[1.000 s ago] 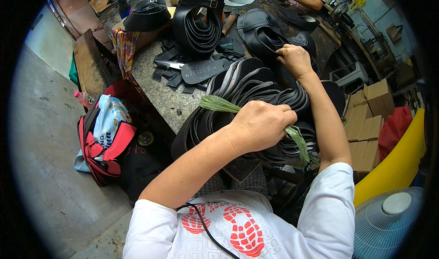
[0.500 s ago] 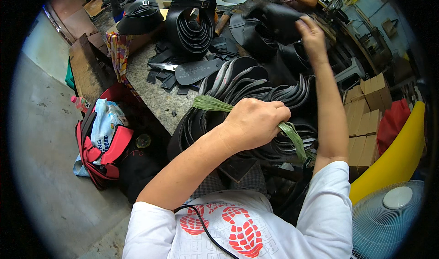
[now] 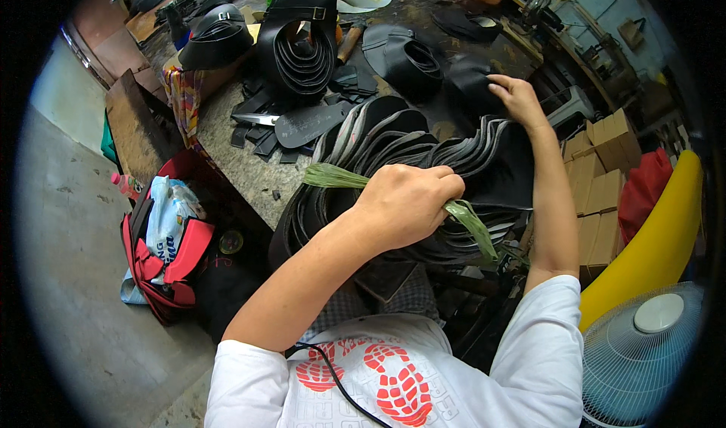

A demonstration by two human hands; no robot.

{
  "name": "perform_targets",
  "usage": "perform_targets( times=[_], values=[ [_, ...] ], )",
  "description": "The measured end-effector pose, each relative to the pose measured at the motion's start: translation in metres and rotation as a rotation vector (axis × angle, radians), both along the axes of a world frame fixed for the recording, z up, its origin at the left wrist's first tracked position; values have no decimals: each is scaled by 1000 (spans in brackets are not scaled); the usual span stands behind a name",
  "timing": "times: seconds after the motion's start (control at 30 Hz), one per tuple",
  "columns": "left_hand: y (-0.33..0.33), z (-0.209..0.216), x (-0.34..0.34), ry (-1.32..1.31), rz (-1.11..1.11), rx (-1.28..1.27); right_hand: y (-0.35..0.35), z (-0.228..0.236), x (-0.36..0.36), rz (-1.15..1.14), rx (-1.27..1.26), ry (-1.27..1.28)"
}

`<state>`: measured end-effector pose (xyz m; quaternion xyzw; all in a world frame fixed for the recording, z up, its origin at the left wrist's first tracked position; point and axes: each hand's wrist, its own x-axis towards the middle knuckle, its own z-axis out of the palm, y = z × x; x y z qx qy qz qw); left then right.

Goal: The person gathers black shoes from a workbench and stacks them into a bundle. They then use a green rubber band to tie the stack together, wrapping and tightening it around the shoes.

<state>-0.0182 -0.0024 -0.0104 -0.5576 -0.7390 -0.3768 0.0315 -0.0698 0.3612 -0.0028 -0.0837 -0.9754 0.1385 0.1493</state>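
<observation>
Looks down and forward from the person's head, left one of a side-by-side fisheye pair. Sits close behind and above the near edge of the worktop (image 3: 253, 177), with hands (image 3: 407, 201) around mid-frame and white shirt (image 3: 522, 367) along the bottom. Spreads wide past the left edge, bending straight lines.

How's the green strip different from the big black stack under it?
The green strip is plain pale green, while the black stack shows greyish edges. The green strip is narrow and crinkly; the black stack is much bulkier, with many curved layers. The left hand grips the green strip, while the black stack sits beneath. Both stick out on either side of that hand.
</observation>
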Motion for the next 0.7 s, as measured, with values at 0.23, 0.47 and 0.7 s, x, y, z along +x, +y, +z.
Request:
perform_targets(
  times=[0.23,0.47,0.7],
  values=[
    [-1,2,-1,0,2,-16,35,34,-12,-125,-573,524],
    [-2,3,0,10,3,-14,8,67,-6,-86,-250,617],
    [-1,2,0,17,0,-13,-46,11,3,-25,346,-222]
  ],
)
